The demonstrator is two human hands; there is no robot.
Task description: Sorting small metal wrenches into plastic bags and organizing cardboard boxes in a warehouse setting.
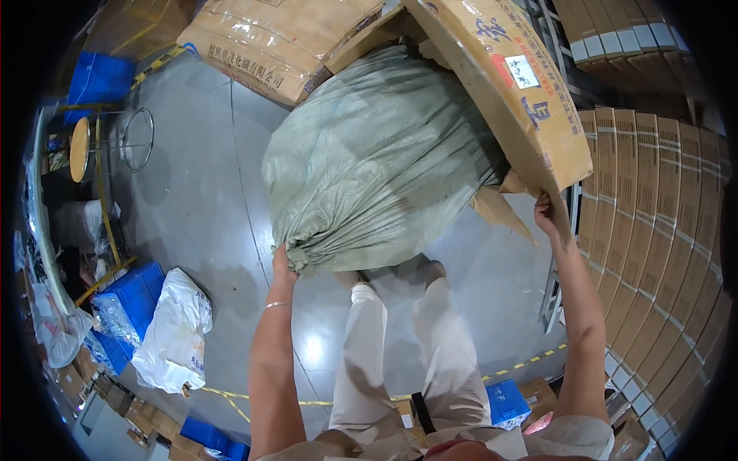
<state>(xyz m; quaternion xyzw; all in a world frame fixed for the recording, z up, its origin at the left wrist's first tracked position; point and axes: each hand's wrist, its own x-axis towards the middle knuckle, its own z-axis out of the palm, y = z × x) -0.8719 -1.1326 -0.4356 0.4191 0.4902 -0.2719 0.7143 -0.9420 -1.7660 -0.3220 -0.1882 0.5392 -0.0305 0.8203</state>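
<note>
A large, full grey-green woven sack (377, 154) bulges out of a cardboard box (511, 84) lying on its side, its gathered neck toward me. My left hand (284, 263) is closed on that bunched neck, fingers partly hidden by the cloth. On the right, my right hand (546, 215) grips the near edge of the box's side wall, fingers curled around the board. A torn cardboard flap (503, 213) sticks out between the sack and my right hand. The far end of the sack is hidden inside the box.
Another taped carton (269, 42) stands at the back, touching the sack. Strapped flat cartons (653, 200) are stacked along the right. At left are a round stool (80, 149), a blue bin (131, 303) and a white plastic sack (175, 330). Yellow-black tape (530, 359) crosses the grey floor.
</note>
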